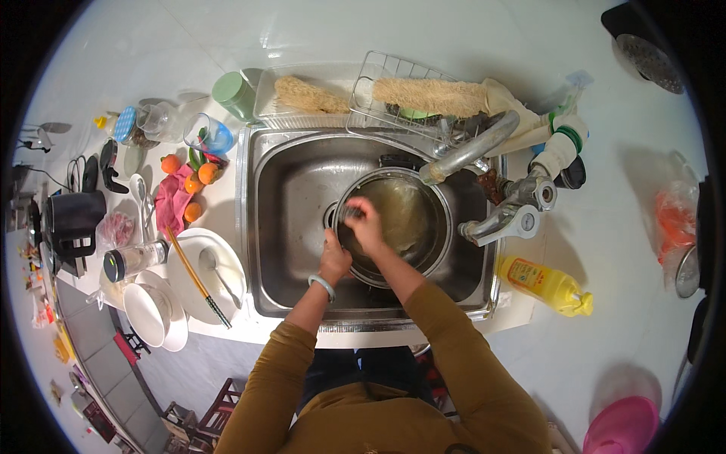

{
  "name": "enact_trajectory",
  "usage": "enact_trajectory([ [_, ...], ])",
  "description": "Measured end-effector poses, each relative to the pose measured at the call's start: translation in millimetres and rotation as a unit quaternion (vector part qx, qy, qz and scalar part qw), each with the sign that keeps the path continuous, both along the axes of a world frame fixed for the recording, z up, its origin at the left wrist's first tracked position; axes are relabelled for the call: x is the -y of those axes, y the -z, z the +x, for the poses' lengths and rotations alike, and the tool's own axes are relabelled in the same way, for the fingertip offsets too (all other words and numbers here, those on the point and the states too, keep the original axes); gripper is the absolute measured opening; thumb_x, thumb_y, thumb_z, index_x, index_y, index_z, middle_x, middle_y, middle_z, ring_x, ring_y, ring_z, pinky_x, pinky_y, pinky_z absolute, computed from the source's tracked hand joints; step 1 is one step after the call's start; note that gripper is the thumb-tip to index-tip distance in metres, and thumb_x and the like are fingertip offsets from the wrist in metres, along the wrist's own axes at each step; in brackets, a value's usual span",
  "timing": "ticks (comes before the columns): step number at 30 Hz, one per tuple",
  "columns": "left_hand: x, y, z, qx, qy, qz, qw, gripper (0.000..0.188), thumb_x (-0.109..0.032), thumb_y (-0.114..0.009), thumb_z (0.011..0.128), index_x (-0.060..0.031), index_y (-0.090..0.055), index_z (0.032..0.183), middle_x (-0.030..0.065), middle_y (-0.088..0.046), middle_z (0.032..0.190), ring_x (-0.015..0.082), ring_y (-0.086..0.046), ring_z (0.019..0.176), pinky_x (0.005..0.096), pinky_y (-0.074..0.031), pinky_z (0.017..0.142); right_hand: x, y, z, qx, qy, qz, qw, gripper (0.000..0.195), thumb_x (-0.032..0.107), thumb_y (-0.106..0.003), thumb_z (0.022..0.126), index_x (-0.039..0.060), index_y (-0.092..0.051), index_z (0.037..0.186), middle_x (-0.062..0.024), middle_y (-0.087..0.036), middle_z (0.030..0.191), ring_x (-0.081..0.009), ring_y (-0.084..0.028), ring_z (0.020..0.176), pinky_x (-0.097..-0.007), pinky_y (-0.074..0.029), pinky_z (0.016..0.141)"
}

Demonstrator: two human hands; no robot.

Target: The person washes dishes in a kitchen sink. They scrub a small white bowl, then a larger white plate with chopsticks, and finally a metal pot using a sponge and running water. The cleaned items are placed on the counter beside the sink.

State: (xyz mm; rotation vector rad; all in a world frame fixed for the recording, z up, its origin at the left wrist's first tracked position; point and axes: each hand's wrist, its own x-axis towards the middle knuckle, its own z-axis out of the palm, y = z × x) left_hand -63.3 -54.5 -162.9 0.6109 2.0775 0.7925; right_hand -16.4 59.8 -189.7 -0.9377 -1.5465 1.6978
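A round metal pot [444,227] rests in the stainless steel sink [292,164], with cloudy water [402,213] inside it. My left hand [336,256] grips the pot's near-left rim, and a pale bangle [322,288] circles that wrist. Against the inner left wall, my right hand [366,224] holds a small dark scrubber [350,213], blurred and partly covered by the fingers. One dark handle [397,160] of the pot shows at its far side. Above the pot's far-right rim hangs the end of the metal faucet spout [471,150].
Left of the sink stand a white plate [221,255] with chopsticks [195,275] and a spoon, stacked bowls [147,315], a jar [136,261] and several orange fruits [193,183]. Behind are a wire rack [363,105] and loofahs [431,95]. A yellow detergent bottle [547,285] lies right.
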Motion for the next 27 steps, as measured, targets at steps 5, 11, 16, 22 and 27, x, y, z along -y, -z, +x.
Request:
enact_trajectory([
  [5,1,-59,9,0.192,-0.092,-0.048,0.976,0.038,-0.001,-0.045,0.084,-0.0001,-0.017,0.109,0.0301,-0.052,0.094,0.0341,-0.062,0.056,0.0395,-0.053,0.037,-72,-35,-24,-0.093,0.418,-0.292,0.855,0.040,-0.005,-0.067,0.073,0.0136,-0.051,0.105,0.0003,-0.049,0.090,-0.0108,-0.048,0.066,-0.0230,-0.041,0.050],
  [11,3,-59,22,0.233,-0.137,-0.017,0.962,0.033,0.001,-0.044,0.086,-0.0041,-0.015,0.102,0.0238,-0.053,0.085,0.0262,-0.061,0.049,0.0369,-0.053,0.035,11,-26,-29,-0.013,0.110,-0.235,0.966,0.033,0.000,-0.073,0.070,0.0064,-0.059,0.098,0.0003,-0.057,0.097,-0.0095,-0.052,0.085,-0.0232,-0.045,0.074],
  [16,2,-63,64,0.304,-0.164,0.049,0.937,0.035,-0.002,-0.049,0.087,-0.0049,-0.017,0.101,0.0204,-0.053,0.085,0.0227,-0.061,0.049,0.0328,-0.051,0.035,-71,27,-12,0.078,0.237,-0.084,0.965,0.033,-0.002,-0.071,0.069,0.0025,-0.059,0.099,-0.0063,-0.060,0.097,-0.0209,-0.055,0.089,-0.0330,-0.043,0.081],
  [22,6,-63,28,0.216,-0.204,0.011,0.955,0.038,-0.013,-0.063,0.082,0.0021,-0.039,0.106,0.0168,-0.056,0.096,0.0252,-0.063,0.060,0.0340,-0.054,0.038,-71,26,59,0.434,0.100,0.219,0.868,0.027,0.007,-0.066,0.074,0.0063,-0.061,0.101,-0.0161,-0.060,0.093,-0.0370,-0.055,0.084,-0.0429,-0.047,0.077],
  [27,-35,-64,-7,0.125,-0.075,0.021,0.989,0.048,-0.003,-0.053,0.078,0.0016,-0.034,0.122,0.0200,-0.055,0.106,0.0356,-0.064,0.073,0.0369,-0.056,0.041,-43,39,90,0.393,-0.298,0.203,0.846,0.031,0.012,-0.066,0.074,0.0064,-0.063,0.104,-0.0168,-0.063,0.092,-0.0350,-0.057,0.091,-0.0400,-0.047,0.082],
])
